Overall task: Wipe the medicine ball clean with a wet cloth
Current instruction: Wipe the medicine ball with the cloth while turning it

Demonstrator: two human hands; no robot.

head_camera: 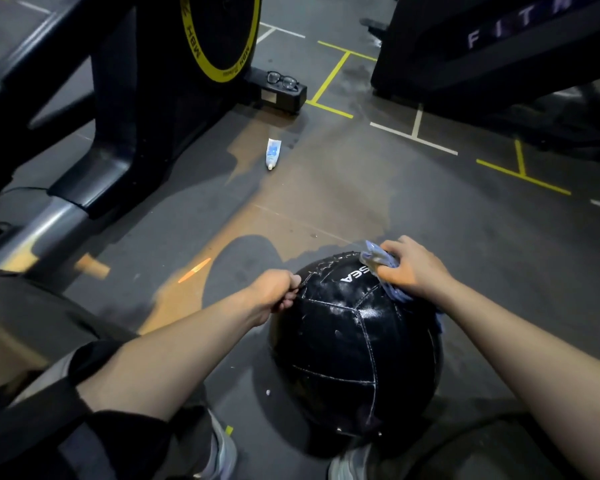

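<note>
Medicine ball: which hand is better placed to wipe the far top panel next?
Right. The right hand already grips the cloth on the medicine ball; the left hand steadies its side.

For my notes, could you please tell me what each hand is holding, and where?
Right hand grips the bunched blue cloth; left hand pinches the medicine ball at its upper-left seam.

A white tube point(273, 154) lies on the dark floor point(465, 220) just before the exercise bike point(174, 81). Black-framed glasses point(282, 80) rest on the bike's base, beside its yellow-rimmed flywheel point(219, 36).
</note>
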